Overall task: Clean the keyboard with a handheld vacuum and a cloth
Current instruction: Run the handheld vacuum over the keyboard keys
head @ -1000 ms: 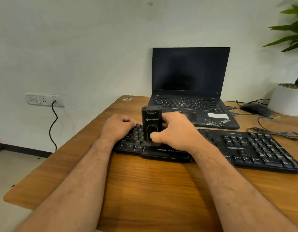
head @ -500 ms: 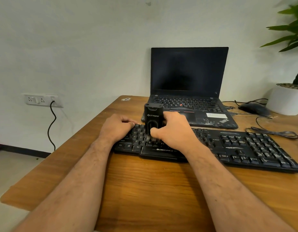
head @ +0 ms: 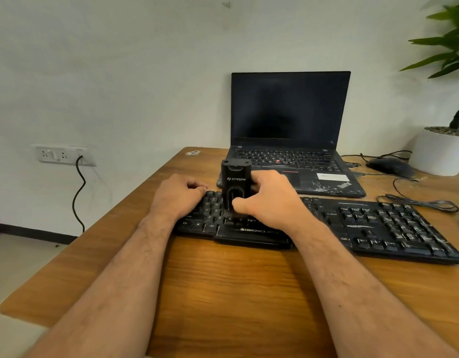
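A black full-size keyboard [head: 373, 226] lies across the wooden desk [head: 223, 285]. A small black handheld vacuum [head: 235, 180] stands upright on the keyboard's left half, its lower end down among the keys. My right hand [head: 268, 200] grips the vacuum from the right, thumb on its front. My left hand [head: 178, 193] rests with curled fingers on the keyboard's top left corner, holding it. No cloth is in view.
An open black laptop [head: 290, 140] with a dark screen sits right behind the keyboard. A black mouse [head: 389, 165], loose cables [head: 419, 202] and a white plant pot [head: 442, 151] stand at the back right. A wall socket [head: 63, 155] with a plugged cable is at the left.
The vacuum and my right hand have moved a little away from me, toward the keyboard's upper rows. My left hand has stayed on the keyboard's corner.
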